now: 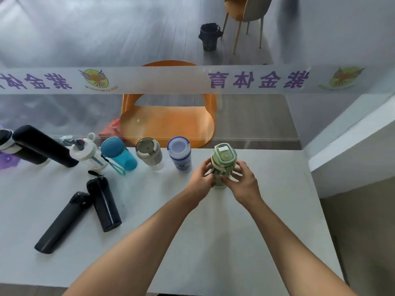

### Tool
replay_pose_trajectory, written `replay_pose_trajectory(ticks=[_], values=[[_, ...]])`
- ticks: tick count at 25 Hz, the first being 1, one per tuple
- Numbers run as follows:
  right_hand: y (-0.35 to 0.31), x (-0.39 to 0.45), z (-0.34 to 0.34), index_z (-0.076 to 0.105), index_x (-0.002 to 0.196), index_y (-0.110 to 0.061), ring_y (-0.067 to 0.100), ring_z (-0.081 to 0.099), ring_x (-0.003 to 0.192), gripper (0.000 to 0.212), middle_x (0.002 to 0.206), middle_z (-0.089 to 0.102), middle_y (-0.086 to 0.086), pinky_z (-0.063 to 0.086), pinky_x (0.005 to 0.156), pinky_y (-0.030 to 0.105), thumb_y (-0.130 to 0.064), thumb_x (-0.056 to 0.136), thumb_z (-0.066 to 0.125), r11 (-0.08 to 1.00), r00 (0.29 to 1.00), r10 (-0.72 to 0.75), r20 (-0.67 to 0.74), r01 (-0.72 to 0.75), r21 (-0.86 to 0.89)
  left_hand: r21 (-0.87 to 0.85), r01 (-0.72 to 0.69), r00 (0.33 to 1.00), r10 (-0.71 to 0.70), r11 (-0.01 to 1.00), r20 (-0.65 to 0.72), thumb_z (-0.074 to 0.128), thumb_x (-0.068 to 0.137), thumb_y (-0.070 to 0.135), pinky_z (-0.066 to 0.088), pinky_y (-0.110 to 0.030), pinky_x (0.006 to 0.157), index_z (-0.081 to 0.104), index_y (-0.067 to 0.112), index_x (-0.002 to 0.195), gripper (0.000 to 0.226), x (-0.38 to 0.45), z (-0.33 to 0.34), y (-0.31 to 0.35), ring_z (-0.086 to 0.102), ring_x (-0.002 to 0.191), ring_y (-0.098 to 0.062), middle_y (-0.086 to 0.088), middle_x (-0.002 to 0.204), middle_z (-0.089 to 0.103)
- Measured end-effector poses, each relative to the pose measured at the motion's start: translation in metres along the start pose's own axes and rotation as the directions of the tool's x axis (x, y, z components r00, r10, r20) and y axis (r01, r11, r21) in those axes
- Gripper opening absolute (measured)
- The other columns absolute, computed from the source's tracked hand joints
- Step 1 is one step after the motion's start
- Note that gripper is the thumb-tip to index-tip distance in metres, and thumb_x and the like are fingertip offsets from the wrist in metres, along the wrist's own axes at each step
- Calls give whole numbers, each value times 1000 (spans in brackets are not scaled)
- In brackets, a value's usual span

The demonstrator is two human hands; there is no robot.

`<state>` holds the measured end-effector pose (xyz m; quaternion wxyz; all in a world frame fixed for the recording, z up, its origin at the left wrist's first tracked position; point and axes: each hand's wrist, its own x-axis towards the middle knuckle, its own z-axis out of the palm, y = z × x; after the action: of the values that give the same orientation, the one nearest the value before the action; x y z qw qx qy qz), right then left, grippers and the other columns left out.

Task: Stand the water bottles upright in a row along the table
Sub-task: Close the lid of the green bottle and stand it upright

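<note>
A green bottle (223,159) stands upright near the table's far edge, at the right end of a row. My left hand (202,178) and my right hand (243,180) both grip its lower body. To its left stand a white-and-blue bottle (179,153), a grey-lidded bottle (149,153), a teal bottle (119,153), a clear bottle with a white lid (87,153) and a tall black flask (44,146). Two black flasks lie on their sides at the left: a shorter one (103,205) and a longer one (62,223).
The white table (213,242) ends at a glass wall with a printed band (192,80). Behind the glass stands an orange chair (168,122). Another dark bottle (6,139) is at the far left edge. The table's right edge drops off beside a ledge (352,146).
</note>
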<state>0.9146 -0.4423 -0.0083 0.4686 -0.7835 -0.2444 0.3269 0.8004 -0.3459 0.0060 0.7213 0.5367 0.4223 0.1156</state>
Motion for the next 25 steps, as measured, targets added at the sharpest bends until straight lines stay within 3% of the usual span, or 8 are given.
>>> replay_pose_trajectory(ticks=[2, 6, 8, 11, 16, 21, 23, 25], values=[[-3, 19, -6, 55, 130, -24, 17, 65, 109, 61, 123, 65, 1, 53, 88, 25, -19, 77, 84, 1000, 1000, -15, 20, 15, -1, -18, 1, 1000, -1, 1000, -19, 42, 93, -7, 55, -17, 73, 46, 22, 138, 54, 13, 7, 11, 63, 93, -7, 2, 132, 60], [-11, 43, -13, 55, 130, -26, 19, 65, 111, 59, 126, 65, 3, 55, 89, 29, -21, 79, 83, 999, 999, -16, 32, 15, 30, 13, 2, 998, -1, 1000, -55, 42, 90, -4, 52, -39, 99, 45, 25, 139, 57, 38, 11, 26, 62, 96, -12, 4, 129, 61], [-13, 48, -13, 54, 132, -27, 22, 65, 113, 60, 129, 65, 4, 57, 92, 35, -22, 79, 83, 999, 999, -24, 24, 23, 40, 40, 0, 998, 2, 999, -65, 43, 88, 1, 48, -45, 104, 44, 25, 141, 59, 45, 9, 27, 60, 99, -16, 6, 127, 62], [-16, 53, -11, 54, 133, -27, 24, 65, 116, 62, 132, 65, 6, 57, 96, 41, -23, 78, 83, 999, 999, -19, 34, 18, 34, 62, 4, 998, 0, 998, -69, 41, 89, -1, 49, -43, 103, 43, 21, 144, 59, 50, 7, 28, 62, 100, -13, 2, 135, 60], [-16, 48, -11, 48, 135, -29, 25, 62, 121, 65, 138, 61, 6, 55, 96, 37, -28, 80, 81, 1000, 999, 12, 43, -11, -4, 122, -2, 997, 11, 993, -73, 40, 93, -6, 55, -28, 83, 40, 22, 146, 60, 51, 9, 27, 64, 82, 0, 4, 134, 58], [-17, 44, -13, 40, 145, -31, 26, 59, 126, 70, 144, 56, 4, 53, 99, 39, -24, 86, 76, 998, 996, 48, 74, -45, -43, 243, 29, 993, -1, 969, -114, 52, 85, 17, 51, -43, 101, 35, 34, 148, 67, 42, 7, 28, 58, 117, -20, -2, 132, 55], [-13, 38, -11, 38, 148, -26, 25, 61, 121, 69, 142, 56, 6, 53, 98, 39, -24, 88, 73, 993, 994, 96, 47, -93, -68, 273, 52, 990, -13, 961, -140, 51, 91, 13, 52, -41, 99, 36, 29, 148, 61, 29, 1, 25, 58, 112, -20, -4, 128, 55], [-7, 27, -7, 45, 140, -20, 22, 63, 107, 56, 135, 61, 8, 52, 90, 35, -25, 90, 69, 982, 985, 170, 1, -170, -88, 302, 66, 988, -19, 951, -155, 48, 92, 9, 54, -40, 95, 47, 25, 140, 50, 14, -10, 18, 59, 102, -18, -6, 129, 59]])
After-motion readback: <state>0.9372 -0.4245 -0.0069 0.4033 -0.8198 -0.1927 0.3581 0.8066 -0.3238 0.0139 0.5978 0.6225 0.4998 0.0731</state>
